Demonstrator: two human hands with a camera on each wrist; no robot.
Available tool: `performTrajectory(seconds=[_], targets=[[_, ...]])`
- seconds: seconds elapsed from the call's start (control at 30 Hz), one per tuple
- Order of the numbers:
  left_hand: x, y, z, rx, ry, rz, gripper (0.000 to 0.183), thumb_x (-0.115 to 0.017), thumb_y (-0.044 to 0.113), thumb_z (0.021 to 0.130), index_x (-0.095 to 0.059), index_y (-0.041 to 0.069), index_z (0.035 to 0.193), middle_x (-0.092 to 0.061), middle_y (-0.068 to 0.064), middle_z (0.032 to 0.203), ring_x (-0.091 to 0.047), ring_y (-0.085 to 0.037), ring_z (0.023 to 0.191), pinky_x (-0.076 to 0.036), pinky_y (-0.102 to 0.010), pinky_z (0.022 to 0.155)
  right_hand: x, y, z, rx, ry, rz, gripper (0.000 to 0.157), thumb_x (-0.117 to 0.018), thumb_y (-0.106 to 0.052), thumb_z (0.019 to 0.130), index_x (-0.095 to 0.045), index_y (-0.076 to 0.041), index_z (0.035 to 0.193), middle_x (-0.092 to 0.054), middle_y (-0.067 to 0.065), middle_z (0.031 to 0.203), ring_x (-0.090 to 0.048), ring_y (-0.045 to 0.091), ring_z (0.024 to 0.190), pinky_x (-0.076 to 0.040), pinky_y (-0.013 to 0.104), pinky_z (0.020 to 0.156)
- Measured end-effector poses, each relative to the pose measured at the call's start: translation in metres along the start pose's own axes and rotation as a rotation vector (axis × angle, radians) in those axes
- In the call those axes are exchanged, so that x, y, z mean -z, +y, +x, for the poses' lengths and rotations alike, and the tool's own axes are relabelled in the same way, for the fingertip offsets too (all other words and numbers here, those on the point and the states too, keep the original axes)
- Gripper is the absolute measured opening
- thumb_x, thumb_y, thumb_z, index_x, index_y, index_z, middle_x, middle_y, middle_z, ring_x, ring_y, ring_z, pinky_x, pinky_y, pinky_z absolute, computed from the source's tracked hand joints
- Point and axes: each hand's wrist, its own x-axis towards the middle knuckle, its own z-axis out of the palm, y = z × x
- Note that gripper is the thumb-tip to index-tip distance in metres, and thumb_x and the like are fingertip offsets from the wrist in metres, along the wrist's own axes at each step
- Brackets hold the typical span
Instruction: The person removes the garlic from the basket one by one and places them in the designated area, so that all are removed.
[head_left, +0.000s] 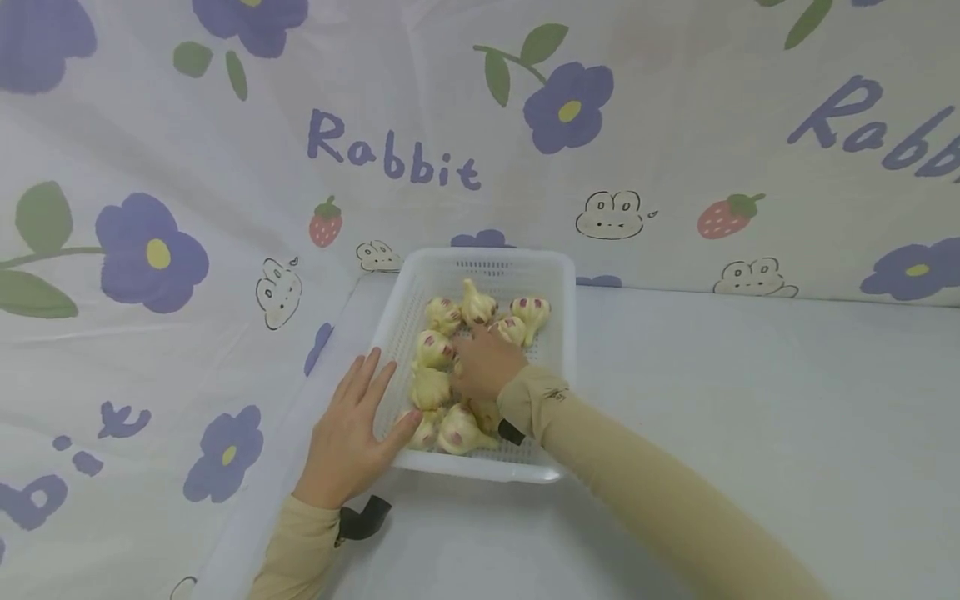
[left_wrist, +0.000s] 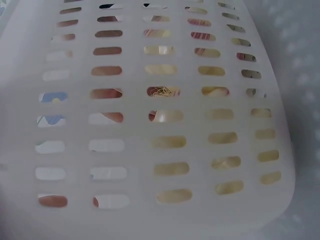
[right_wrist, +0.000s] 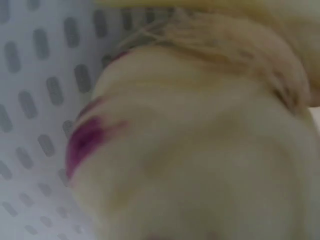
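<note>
Several garlic bulbs (head_left: 462,430), pale with purple patches, lie in a white slotted plastic basket (head_left: 566,358). My right hand (head_left: 489,362) reaches down among them, its fingers curled round a garlic bulb (head_left: 459,366) mostly hidden by the hand. Close to the lens in the right wrist view, a garlic bulb (right_wrist: 190,145) with a purple patch fills most of the picture. My left hand (head_left: 352,433) lies at the basket's left rim, fingers spread and thumb over the near-left corner. The left wrist view shows the basket wall (left_wrist: 135,132) with garlic visible through its slots.
The basket stands on a white table (head_left: 750,433) that stretches away to the right. Behind and to the left hangs a white cloth (head_left: 420,100) printed with purple flowers, strawberries and rabbits. A black strap (head_left: 363,518) sits at the left wrist.
</note>
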Motion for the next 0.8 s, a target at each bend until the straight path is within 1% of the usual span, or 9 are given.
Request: performTrajectory(seconds=[0.07, 0.17, 0.27, 0.33, 0.43, 0.53, 0.57, 0.67, 0.8], targets=[[0.0, 0.0017, -0.0002, -0.001, 0.002, 0.002, 0.074, -0.068, 0.046, 0.095, -0.051, 0.005, 0.154, -0.038, -0.018, 0.166, -0.034, -0.043, 0.154, -0.042, -0.066, 0.113, -0.0013, 0.002, -0.0005, 0.014, 0.004, 0.005, 0.053, -0.067, -0.029, 0.097, -0.06, -0.008, 0.145, -0.049, 0.024, 0.156, -0.051, 0.049, 0.139, -0.056, 0.057, 0.102], [0.001, 0.0038, -0.0004, 0.002, 0.006, 0.001, 0.074, -0.068, 0.045, 0.094, -0.051, 0.005, 0.153, -0.039, -0.019, 0.165, -0.035, -0.043, 0.153, -0.041, -0.066, 0.114, -0.0012, 0.0029, -0.0025, 0.045, 0.001, 0.01, 0.048, -0.069, -0.029, 0.098, -0.062, -0.005, 0.139, -0.057, 0.024, 0.144, -0.061, 0.043, 0.128, -0.059, 0.051, 0.098], [0.0015, 0.0045, 0.0, 0.005, 0.008, -0.002, 0.073, -0.068, 0.044, 0.094, -0.051, 0.004, 0.153, -0.04, -0.019, 0.165, -0.035, -0.043, 0.153, -0.041, -0.066, 0.114, -0.0014, 0.0036, -0.0034, 0.062, 0.0, 0.0, 0.046, -0.072, -0.029, 0.096, -0.063, -0.004, 0.134, -0.061, 0.022, 0.135, -0.064, 0.037, 0.12, -0.058, 0.047, 0.1], [0.002, 0.0049, 0.0003, 0.007, 0.005, -0.004, 0.072, -0.068, 0.043, 0.094, -0.051, 0.004, 0.153, -0.04, -0.019, 0.165, -0.035, -0.043, 0.153, -0.041, -0.067, 0.114, -0.0013, 0.0042, -0.0032, 0.061, 0.0, -0.007, 0.047, -0.073, -0.029, 0.096, -0.063, -0.004, 0.134, -0.062, 0.02, 0.134, -0.064, 0.036, 0.121, -0.056, 0.047, 0.104], [0.0031, 0.0054, 0.0009, 0.011, -0.002, -0.008, 0.073, -0.068, 0.044, 0.094, -0.051, 0.005, 0.153, -0.039, -0.018, 0.165, -0.034, -0.043, 0.154, -0.041, -0.067, 0.113, -0.0003, 0.0048, -0.0028, 0.064, 0.007, -0.002, 0.051, -0.075, -0.027, 0.094, -0.062, -0.004, 0.137, -0.062, 0.02, 0.136, -0.061, 0.037, 0.128, -0.046, 0.049, 0.117], [0.0034, 0.0056, 0.0011, 0.017, -0.01, -0.012, 0.073, -0.068, 0.044, 0.094, -0.051, 0.005, 0.153, -0.039, -0.018, 0.166, -0.033, -0.042, 0.154, -0.041, -0.067, 0.114, 0.0001, 0.0053, -0.0026, 0.07, 0.016, 0.002, 0.056, -0.076, -0.028, 0.094, -0.06, -0.005, 0.142, -0.06, 0.02, 0.143, -0.056, 0.039, 0.137, -0.037, 0.051, 0.123], [0.0031, 0.0054, 0.0013, 0.019, -0.013, -0.013, 0.073, -0.068, 0.044, 0.094, -0.051, 0.005, 0.153, -0.038, -0.017, 0.166, -0.033, -0.042, 0.154, -0.041, -0.067, 0.114, 0.0004, 0.0053, -0.0028, 0.071, 0.019, 0.008, 0.057, -0.076, -0.028, 0.094, -0.06, -0.005, 0.143, -0.059, 0.02, 0.145, -0.053, 0.039, 0.14, -0.037, 0.052, 0.123], [0.0029, 0.0049, 0.0012, 0.028, -0.022, -0.016, 0.073, -0.067, 0.045, 0.095, -0.05, 0.005, 0.154, -0.037, -0.016, 0.167, -0.032, -0.042, 0.155, -0.04, -0.067, 0.115, 0.002, 0.0046, -0.0044, 0.071, 0.018, 0.014, 0.058, -0.076, -0.029, 0.094, -0.059, -0.006, 0.144, -0.055, 0.022, 0.15, -0.049, 0.042, 0.144, -0.043, 0.054, 0.118], [0.0027, 0.0051, 0.0003, 0.036, -0.03, -0.018, 0.074, -0.068, 0.045, 0.095, -0.049, 0.006, 0.155, -0.036, -0.016, 0.168, -0.031, -0.041, 0.156, -0.04, -0.067, 0.115, 0.0048, 0.0037, -0.0069, 0.072, 0.025, 0.021, 0.056, -0.076, -0.028, 0.095, -0.06, -0.007, 0.144, -0.053, 0.023, 0.152, -0.049, 0.045, 0.143, -0.048, 0.055, 0.114]])
